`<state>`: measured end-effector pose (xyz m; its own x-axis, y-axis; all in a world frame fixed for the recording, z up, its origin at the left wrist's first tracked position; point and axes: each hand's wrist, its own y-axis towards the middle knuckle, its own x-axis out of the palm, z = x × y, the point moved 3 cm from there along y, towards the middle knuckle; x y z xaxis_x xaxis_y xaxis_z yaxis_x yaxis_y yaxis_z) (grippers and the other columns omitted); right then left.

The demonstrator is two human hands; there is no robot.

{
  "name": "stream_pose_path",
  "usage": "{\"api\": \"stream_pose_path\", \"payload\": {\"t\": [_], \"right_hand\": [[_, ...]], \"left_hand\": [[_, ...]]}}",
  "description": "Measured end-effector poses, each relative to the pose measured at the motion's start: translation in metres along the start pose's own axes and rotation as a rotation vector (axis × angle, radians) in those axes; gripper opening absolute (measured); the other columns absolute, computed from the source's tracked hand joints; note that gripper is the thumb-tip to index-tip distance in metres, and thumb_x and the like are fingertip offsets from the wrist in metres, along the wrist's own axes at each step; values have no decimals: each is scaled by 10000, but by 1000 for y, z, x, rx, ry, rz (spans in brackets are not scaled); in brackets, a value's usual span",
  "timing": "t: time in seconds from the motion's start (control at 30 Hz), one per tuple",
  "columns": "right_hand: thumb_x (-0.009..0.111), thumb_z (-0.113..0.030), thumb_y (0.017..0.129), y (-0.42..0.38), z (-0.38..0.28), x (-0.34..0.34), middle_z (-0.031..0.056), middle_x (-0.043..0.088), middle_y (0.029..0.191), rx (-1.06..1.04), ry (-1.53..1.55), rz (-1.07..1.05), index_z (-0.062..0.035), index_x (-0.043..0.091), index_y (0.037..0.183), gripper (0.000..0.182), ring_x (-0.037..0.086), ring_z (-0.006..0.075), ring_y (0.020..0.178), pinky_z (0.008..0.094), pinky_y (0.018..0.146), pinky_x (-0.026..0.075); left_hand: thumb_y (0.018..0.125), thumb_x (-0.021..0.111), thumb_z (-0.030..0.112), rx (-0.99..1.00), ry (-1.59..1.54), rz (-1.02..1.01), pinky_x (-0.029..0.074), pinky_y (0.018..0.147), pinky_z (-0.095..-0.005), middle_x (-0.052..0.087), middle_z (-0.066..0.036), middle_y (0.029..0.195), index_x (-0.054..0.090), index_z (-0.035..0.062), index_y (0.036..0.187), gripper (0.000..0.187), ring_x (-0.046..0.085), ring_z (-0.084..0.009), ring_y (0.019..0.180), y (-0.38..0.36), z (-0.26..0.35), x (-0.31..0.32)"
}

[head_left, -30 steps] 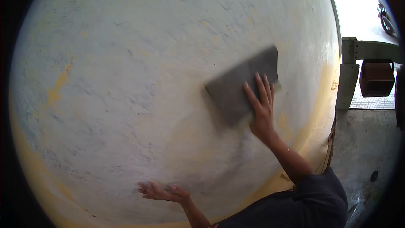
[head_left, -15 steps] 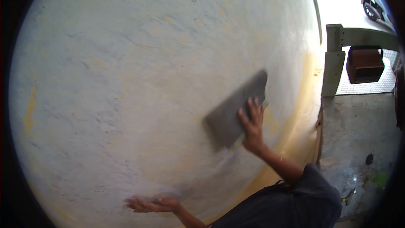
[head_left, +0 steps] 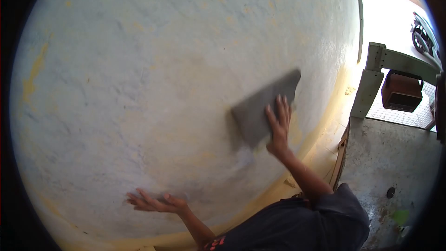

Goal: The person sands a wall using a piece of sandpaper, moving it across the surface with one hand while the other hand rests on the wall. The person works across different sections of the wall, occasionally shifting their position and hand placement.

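On the right of the pale wall [head_left: 176, 88], my right hand [head_left: 279, 128] holds a dark grey flat sheet [head_left: 265, 107] by its lower right part. Several of its fingers lie over the face of the sheet, and the thumb cannot be made out. The sheet is tilted, with its curved end at the upper right. My left hand [head_left: 155, 202] is lower and to the left, palm near or against the wall, fingers spread, with nothing in it. Yellowish patches and dark marks cover the wall around both hands.
At the right, a brown box-shaped object with a handle [head_left: 402, 92] hangs by a green-grey frame [head_left: 367, 93]. Beneath is a grey stained surface [head_left: 381, 158]. A motorcycle [head_left: 425, 37] stands outside at the upper right. A yellow band [head_left: 325, 125] edges the wall.
The view has shifted, so the frame and the motorcycle appear lower. The sheet and my right hand sit slightly higher in view and the sheet's angle differs a little. My left hand appears higher and farther left.
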<state>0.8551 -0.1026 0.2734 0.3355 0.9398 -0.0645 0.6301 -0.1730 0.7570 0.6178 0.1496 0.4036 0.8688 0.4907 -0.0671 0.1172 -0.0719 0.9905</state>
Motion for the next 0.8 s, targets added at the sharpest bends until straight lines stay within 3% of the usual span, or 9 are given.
{"api": "stream_pose_path", "payload": {"t": [0.13, 0.23, 0.33, 0.43, 0.53, 0.63, 0.73, 0.8], "right_hand": [[585, -19, 784, 121, -16, -17, 202, 278, 1565, -60, -13, 192, -152, 435, 1470, 715, 206, 439, 1448, 565, 1166, 112], [580, -9, 783, 97, -14, -15, 197, 278, 1567, -42, -88, 145, -160, 434, 1472, 720, 205, 436, 1451, 565, 1168, 106], [559, 32, 747, -21, 4, 4, 198, 272, 1573, 26, -112, -103, -143, 497, 1428, 706, 162, 420, 1477, 593, 1166, 59], [554, 37, 736, -5, -2, 4, 204, 276, 1570, -42, -56, -40, -141, 496, 1430, 719, 165, 423, 1474, 596, 1164, 56], [546, 36, 747, 98, -33, -7, 200, 260, 1570, -84, -34, 141, -149, 414, 1483, 771, 177, 434, 1459, 587, 1162, 89], [549, 31, 747, 112, -50, -14, 197, 262, 1569, -46, -37, 119, -152, 417, 1482, 769, 182, 434, 1457, 585, 1161, 97], [510, 65, 672, 9, -46, 4, 233, 269, 1557, -58, -46, -43, -128, 479, 1437, 790, 160, 459, 1460, 608, 1157, 71], [462, 80, 537, -39, -51, 13, 254, 258, 1559, -81, -13, -188, -95, 490, 1417, 897, 132, 483, 1463, 629, 1150, 46]], "left_hand": [[986, 282, 595, -17, -20, 11, 20, 1155, -610, 317, -211, 1544, 436, 31, 1434, 736, 186, -417, 1467, -3, -2, 2], [986, 273, 605, -27, -31, 27, 23, 1155, -612, 326, -204, 1541, 430, 41, 1439, 740, 187, -418, 1466, -2, -4, 1], [984, 274, 616, -56, -58, 40, 25, 1155, -613, 333, -200, 1539, 422, 54, 1446, 743, 186, -421, 1465, -3, -3, 1], [982, 277, 621, -55, -64, 34, 25, 1154, -615, 334, -199, 1538, 418, 64, 1450, 741, 186, -426, 1464, -2, 0, 1], [984, 278, 610, -49, -66, 24, 23, 1152, -619, 334, -200, 1539, 420, 69, 1450, 728, 180, -431, 1464, -2, -1, 1], [986, 286, 590, -45, -53, 12, 14, 1149, -627, 334, -205, 1537, 421, 68, 1447, 709, 169, -438, 1465, -3, -4, -1], [985, 310, 572, -57, -81, -15, -3, 1143, -637, 330, -216, 1536, 423, 71, 1445, 690, 160, -446, 1465, -3, -2, -1], [980, 341, 559, -69, -142, -32, -21, 1136, -649, 325, -226, 1535, 424, 92, 1447, 666, 152, -455, 1464, -4, -5, -3]]}}
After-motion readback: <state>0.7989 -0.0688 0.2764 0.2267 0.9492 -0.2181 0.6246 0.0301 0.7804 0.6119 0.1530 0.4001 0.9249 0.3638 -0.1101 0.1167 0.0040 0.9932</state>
